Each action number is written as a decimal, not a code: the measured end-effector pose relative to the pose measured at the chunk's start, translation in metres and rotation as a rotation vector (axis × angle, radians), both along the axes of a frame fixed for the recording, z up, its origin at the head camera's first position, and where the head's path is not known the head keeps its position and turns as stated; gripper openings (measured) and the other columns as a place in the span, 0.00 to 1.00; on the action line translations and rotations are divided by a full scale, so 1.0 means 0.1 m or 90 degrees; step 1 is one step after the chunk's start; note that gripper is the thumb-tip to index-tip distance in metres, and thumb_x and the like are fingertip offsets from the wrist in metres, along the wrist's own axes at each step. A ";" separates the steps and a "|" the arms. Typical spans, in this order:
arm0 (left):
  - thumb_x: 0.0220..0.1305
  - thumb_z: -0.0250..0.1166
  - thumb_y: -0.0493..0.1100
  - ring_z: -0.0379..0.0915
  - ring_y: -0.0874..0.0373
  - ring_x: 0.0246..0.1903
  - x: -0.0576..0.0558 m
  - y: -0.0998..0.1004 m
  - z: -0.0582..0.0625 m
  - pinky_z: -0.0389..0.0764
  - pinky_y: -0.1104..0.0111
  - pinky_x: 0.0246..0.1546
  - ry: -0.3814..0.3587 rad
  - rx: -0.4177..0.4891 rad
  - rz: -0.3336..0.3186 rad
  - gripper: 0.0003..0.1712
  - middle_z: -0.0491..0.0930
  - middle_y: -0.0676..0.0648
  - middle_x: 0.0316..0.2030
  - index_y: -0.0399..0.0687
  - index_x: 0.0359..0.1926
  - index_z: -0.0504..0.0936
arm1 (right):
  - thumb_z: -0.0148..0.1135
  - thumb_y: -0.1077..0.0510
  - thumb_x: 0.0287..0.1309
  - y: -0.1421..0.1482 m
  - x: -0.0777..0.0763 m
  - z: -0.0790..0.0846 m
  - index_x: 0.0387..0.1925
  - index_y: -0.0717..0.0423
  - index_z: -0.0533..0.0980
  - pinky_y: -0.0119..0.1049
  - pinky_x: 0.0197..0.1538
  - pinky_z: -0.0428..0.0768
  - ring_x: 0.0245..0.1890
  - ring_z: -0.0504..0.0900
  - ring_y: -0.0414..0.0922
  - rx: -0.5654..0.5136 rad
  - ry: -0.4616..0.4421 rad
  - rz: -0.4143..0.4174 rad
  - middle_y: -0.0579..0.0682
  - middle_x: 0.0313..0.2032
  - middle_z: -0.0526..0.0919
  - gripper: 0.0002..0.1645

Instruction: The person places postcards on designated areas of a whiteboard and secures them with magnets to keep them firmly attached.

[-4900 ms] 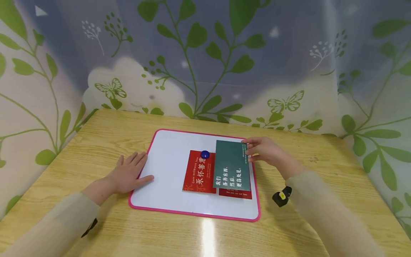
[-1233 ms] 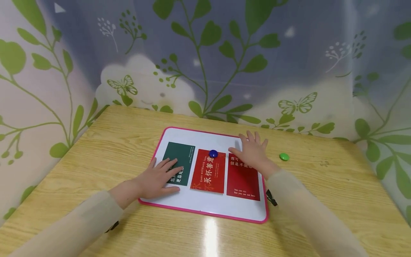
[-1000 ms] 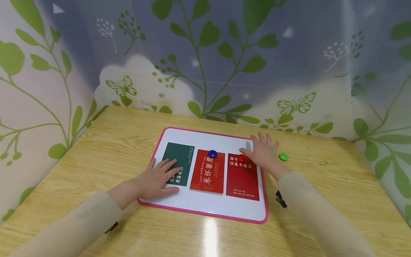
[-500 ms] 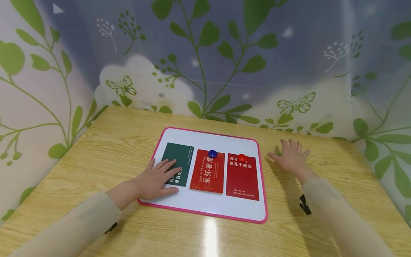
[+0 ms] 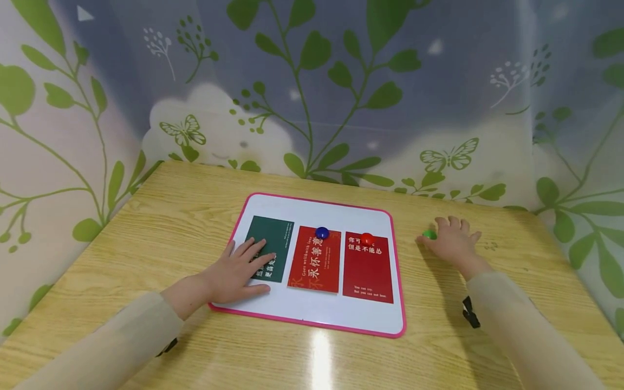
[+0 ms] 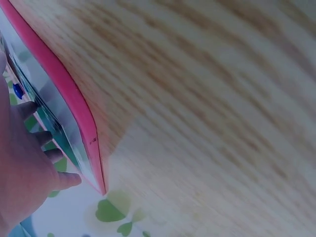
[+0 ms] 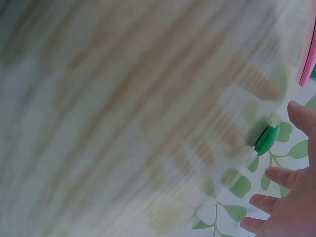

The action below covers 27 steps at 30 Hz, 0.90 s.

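My left hand [image 5: 231, 275] lies with fingers spread on a dark green card [image 5: 277, 232], covering its lower left part. That card lies at the left of a white magnetic board [image 5: 312, 313] with a pink rim. Beside it are an orange-red card [image 5: 316, 268] under a blue round magnet [image 5: 322, 233] and a dark red card [image 5: 368, 276] under a red round magnet [image 5: 367, 238]. Right of the board, my right hand [image 5: 453, 242] hovers around a green round magnet [image 5: 429, 234]. In the right wrist view, thumb and fingers stand apart from the green magnet [image 7: 267, 139], which sits on the table.
The board lies on a wooden table [image 5: 146, 227]. A wall covering [image 5: 361, 119] printed with leaves and butterflies rises behind the table and along both sides. Light glares off the table's front.
The green card went from my right hand to the board's left side, under my left hand. A red magnet now sits on the dark red card. My right hand moved right to the green magnet.
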<state>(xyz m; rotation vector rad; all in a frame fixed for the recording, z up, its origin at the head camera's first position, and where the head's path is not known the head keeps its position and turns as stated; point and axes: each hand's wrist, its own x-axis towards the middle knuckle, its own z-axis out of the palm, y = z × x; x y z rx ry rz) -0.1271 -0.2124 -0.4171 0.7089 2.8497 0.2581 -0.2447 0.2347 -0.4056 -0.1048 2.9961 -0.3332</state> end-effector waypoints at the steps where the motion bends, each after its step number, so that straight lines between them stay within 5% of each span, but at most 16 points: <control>1: 0.58 0.57 0.65 0.45 0.37 0.70 0.00 0.00 0.00 0.46 0.36 0.65 0.002 0.002 0.001 0.43 0.53 0.39 0.71 0.53 0.69 0.60 | 0.55 0.38 0.58 0.00 0.00 0.00 0.65 0.71 0.54 0.79 0.55 0.37 0.64 0.42 0.76 0.000 -0.002 -0.001 0.78 0.63 0.49 0.49; 12: 0.61 0.56 0.64 0.45 0.35 0.69 -0.01 -0.13 0.00 0.46 0.35 0.64 0.059 0.006 0.043 0.44 0.52 0.37 0.70 0.45 0.70 0.58 | 0.55 0.40 0.59 0.00 0.01 0.01 0.61 0.72 0.60 0.79 0.55 0.37 0.63 0.43 0.77 0.005 -0.012 -0.002 0.79 0.62 0.51 0.43; 19: 0.62 0.55 0.63 0.44 0.34 0.69 -0.01 -0.22 0.00 0.44 0.34 0.64 0.045 -0.025 0.097 0.42 0.53 0.35 0.70 0.43 0.69 0.59 | 0.55 0.43 0.60 -0.01 0.02 0.02 0.53 0.69 0.70 0.78 0.56 0.38 0.62 0.45 0.77 0.012 -0.015 -0.005 0.77 0.60 0.55 0.33; 27: 0.61 0.56 0.62 0.46 0.33 0.69 -0.01 -0.23 0.01 0.44 0.34 0.63 0.033 -0.032 0.103 0.42 0.53 0.34 0.70 0.43 0.69 0.60 | 0.55 0.46 0.61 -0.04 -0.01 0.04 0.50 0.68 0.74 0.76 0.54 0.44 0.61 0.49 0.75 0.023 -0.015 0.005 0.75 0.59 0.60 0.28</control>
